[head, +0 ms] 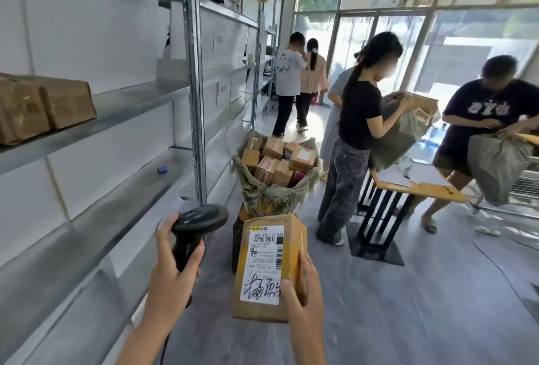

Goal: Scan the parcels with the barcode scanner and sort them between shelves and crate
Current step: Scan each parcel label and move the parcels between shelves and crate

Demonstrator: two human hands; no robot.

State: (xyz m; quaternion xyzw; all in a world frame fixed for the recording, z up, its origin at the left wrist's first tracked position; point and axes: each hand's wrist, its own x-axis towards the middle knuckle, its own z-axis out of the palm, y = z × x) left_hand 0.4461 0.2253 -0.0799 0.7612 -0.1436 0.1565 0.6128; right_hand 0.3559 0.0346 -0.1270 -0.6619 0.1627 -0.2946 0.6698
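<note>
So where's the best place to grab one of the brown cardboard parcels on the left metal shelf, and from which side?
Take the nearer brown cardboard parcel by its short end that faces the aisle, coming in level from the open front of the metal shelf. It lies flat with another parcel close behind, so only that end and the top look free.

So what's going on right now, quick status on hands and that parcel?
Left hand grips the barcode scanner. Right hand holds the labelled parcel, label up. Sack of parcels ahead; nothing between scanner and label.

Crate [237, 245] mostly behind parcel [269, 268]; label [264, 259] small print illegible.
</note>
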